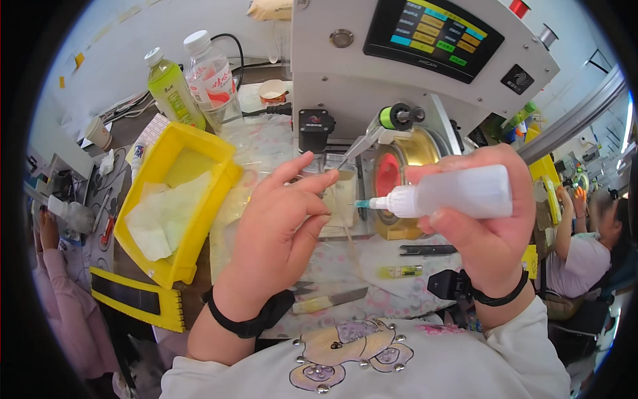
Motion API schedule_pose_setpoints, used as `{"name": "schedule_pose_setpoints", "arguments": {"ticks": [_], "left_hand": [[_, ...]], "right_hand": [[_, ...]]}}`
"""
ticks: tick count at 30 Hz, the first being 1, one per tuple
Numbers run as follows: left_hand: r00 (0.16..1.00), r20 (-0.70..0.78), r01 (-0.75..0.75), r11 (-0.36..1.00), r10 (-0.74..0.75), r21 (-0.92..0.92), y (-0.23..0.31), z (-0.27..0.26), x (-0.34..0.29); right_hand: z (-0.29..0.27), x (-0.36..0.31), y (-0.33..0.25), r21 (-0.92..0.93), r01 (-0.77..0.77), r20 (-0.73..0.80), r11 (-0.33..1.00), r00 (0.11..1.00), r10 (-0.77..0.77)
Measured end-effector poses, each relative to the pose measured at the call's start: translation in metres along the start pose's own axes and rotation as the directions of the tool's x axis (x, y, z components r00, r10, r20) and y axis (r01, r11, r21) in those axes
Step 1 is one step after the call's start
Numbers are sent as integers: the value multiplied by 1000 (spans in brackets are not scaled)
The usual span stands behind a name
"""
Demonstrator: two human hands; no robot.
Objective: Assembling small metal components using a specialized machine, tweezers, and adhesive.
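In my right hand (495, 233) lies a translucent white squeeze bottle (465, 191), held sideways with my fingers wrapped round it. Its teal needle tip (362, 203) points left, toward my other hand. My left hand (279, 219) is across from the tip, thumb and a finger pinched together, the other fingers stretched up and right. Whatever sits in that pinch is too small to make out. Behind both hands, a gold wheel with a red centre (389, 174) is mounted on the machine (325, 73). Beside it is a small clear plate (342, 199).
A yellow bin (126, 223) with white paper inside stands at left. Two drink bottles (174, 93) are behind it. On the patterned cloth lie a knife-like tool (332, 300), a black strip (427, 250) and a small green tube (401, 271). Other people work at both sides.
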State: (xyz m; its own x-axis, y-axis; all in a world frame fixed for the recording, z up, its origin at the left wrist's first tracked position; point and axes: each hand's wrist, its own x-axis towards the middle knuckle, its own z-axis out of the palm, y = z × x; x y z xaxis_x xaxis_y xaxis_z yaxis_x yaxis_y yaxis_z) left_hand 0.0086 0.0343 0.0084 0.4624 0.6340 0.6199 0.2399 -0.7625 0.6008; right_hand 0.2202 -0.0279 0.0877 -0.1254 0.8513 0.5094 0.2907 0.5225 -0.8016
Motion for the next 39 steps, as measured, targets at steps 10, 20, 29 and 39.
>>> {"name": "schedule_pose_setpoints", "arguments": {"ticks": [10, 20, 29, 39], "left_hand": [[999, 16, -31, 1000, 31, -3, -4, -1, 2], [999, 3, -45, 999, 45, -9, -6, -1, 2], [999, -4, -49, 999, 49, 8, -4, -1, 3], [998, -30, -49, 999, 50, 20, -4, 0, 2]], "right_hand": [[10, -3, 0, -126, 36, -11, 991, 999, -37], [16, -3, 3, -78, 31, -37, 996, 999, -34], [7, -2, 0, -259, 93, 72, 961, 994, -76], [20, -3, 2, -49, 31, -103, 998, 994, -36]]}}
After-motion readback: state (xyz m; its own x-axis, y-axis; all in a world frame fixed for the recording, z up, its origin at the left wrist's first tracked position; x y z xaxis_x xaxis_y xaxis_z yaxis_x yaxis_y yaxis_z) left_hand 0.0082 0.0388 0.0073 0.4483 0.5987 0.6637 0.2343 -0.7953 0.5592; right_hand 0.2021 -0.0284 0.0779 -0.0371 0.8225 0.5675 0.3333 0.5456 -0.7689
